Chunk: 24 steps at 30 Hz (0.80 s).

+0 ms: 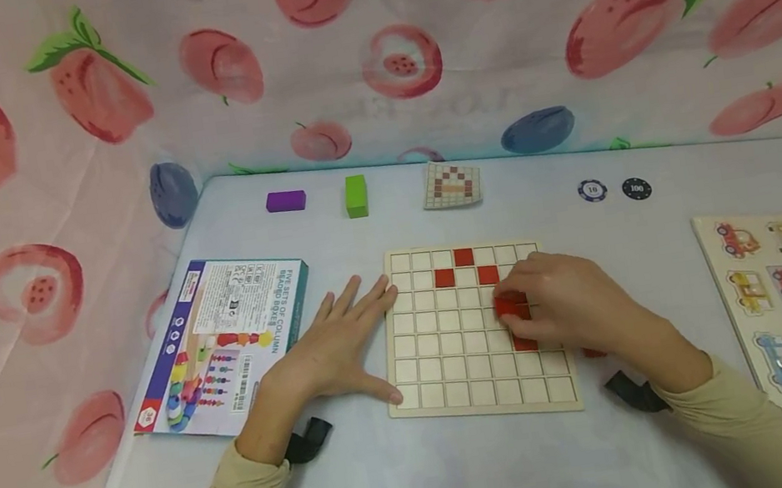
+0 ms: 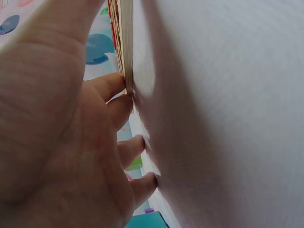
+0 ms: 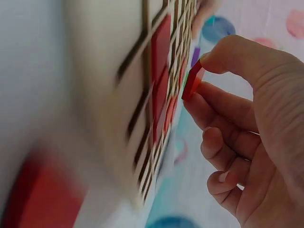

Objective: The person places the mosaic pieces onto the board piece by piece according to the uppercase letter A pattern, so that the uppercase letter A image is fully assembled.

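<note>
A wooden grid board point(image 1: 449, 345) lies on the table, with red square tiles point(image 1: 464, 257) set in some of its cells. My right hand point(image 1: 569, 293) is over the right part of the board, pinching a red tile point(image 3: 194, 80) between thumb and index finger. In the right wrist view this tile is tilted and held just off the grid, its other fingers loosely curled. My left hand point(image 1: 335, 352) is spread flat at the board's left edge, with thumb and fingertips touching the frame. Another red tile point(image 1: 594, 352) lies beside the board, partly hidden under the right wrist.
A cardboard toy box point(image 1: 223, 336) lies at left. Behind the board are a purple block point(image 1: 286, 201), a green block point(image 1: 356, 197) and a pattern card point(image 1: 452, 184). Two round chips point(image 1: 592, 190) lie at back right; a vehicle puzzle board point(image 1: 755, 291) is at far right.
</note>
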### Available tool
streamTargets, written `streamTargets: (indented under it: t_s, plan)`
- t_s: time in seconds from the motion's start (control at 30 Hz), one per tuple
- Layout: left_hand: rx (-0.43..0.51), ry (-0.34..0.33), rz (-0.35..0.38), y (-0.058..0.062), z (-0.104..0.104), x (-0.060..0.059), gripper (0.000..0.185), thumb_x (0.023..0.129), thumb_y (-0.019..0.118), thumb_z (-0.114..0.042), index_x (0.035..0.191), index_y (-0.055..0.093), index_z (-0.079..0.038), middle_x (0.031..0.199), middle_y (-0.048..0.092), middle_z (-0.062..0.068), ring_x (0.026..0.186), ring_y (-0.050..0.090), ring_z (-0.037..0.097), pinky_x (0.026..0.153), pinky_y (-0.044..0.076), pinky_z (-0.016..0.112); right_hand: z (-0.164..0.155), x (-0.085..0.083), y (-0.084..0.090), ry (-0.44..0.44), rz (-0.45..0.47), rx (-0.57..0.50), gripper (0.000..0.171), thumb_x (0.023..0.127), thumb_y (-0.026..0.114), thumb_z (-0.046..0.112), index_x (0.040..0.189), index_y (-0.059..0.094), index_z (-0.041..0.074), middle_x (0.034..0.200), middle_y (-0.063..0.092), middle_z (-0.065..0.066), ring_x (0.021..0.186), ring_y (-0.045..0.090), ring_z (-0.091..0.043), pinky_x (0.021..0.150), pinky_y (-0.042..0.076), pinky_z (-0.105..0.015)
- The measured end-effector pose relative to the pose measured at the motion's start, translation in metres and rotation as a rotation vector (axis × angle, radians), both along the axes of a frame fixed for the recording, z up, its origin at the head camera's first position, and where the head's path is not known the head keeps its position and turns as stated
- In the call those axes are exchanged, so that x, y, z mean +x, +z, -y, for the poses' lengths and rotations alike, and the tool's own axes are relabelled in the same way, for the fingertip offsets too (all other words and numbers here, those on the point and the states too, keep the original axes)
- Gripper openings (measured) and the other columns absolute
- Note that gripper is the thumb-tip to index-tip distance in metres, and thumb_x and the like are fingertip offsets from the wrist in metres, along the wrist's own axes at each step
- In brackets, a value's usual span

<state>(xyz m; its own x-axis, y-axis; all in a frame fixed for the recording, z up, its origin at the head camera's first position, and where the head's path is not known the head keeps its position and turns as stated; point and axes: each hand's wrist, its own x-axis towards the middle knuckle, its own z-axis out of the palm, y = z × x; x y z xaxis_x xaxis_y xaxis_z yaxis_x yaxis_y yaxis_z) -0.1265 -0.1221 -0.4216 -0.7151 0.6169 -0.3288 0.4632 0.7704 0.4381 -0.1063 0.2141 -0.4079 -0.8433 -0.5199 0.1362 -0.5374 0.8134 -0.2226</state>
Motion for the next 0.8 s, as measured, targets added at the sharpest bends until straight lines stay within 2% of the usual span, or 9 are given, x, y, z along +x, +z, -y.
streamTargets:
  t_s: [0.17, 0.37, 0.5, 0.63, 0.8]
  plan:
    - [0.0, -0.004, -0.001, 0.0, 0.0, -0.001, 0.139, 0.066, 0.094, -0.067, 0.173, 0.018, -0.018, 0.183, 0.006, 0.0, 0.17, -0.003, 0.037, 0.136, 0.004, 0.067, 0.037, -0.013, 0.001, 0.081, 0.029, -0.025, 0.022, 0.087, 0.081, 0.03, 0.104, 0.082, 0.015, 0.094, 0.077, 0.002, 0.085, 0.068, -0.015, 0.074, 0.061, -0.036]
    - [-0.001, -0.012, 0.002, 0.0, 0.0, -0.001, 0.139, 0.067, 0.092, -0.069, 0.173, 0.017, -0.019, 0.183, 0.005, -0.001, 0.17, -0.004, 0.036, 0.136, 0.004, 0.066, 0.071, -0.03, 0.001, 0.112, 0.059, 0.002, 0.022, 0.087, 0.081, 0.027, 0.106, 0.082, 0.016, 0.094, 0.077, 0.001, 0.085, 0.069, -0.016, 0.071, 0.062, -0.036]
    - [-0.006, -0.013, 0.006, 0.001, 0.0, 0.0, 0.139, 0.068, 0.092, -0.069, 0.173, 0.017, -0.02, 0.183, 0.004, -0.001, 0.17, -0.004, 0.036, 0.136, 0.004, 0.066, 0.081, -0.036, -0.003, 0.117, 0.057, 0.028, 0.02, 0.088, 0.08, 0.025, 0.106, 0.082, 0.017, 0.093, 0.075, 0.001, 0.083, 0.066, -0.017, 0.067, 0.059, -0.034]
    - [-0.013, -0.009, 0.003, 0.002, 0.001, 0.0, 0.139, 0.067, 0.092, -0.069, 0.173, 0.017, -0.019, 0.183, 0.004, -0.001, 0.17, -0.004, 0.037, 0.136, 0.004, 0.066, 0.087, -0.039, -0.005, 0.114, 0.024, 0.051, 0.017, 0.089, 0.08, 0.022, 0.105, 0.082, 0.017, 0.092, 0.075, 0.0, 0.082, 0.065, -0.018, 0.068, 0.059, -0.034]
    - [-0.001, -0.014, -0.003, 0.001, 0.002, 0.0, 0.138, 0.067, 0.093, -0.068, 0.173, 0.018, -0.019, 0.183, 0.005, -0.001, 0.17, -0.003, 0.037, 0.136, 0.004, 0.066, 0.092, -0.042, -0.006, 0.101, 0.001, 0.042, 0.01, 0.091, 0.08, 0.02, 0.1, 0.082, 0.015, 0.086, 0.073, 0.001, 0.077, 0.063, -0.017, 0.065, 0.057, -0.032]
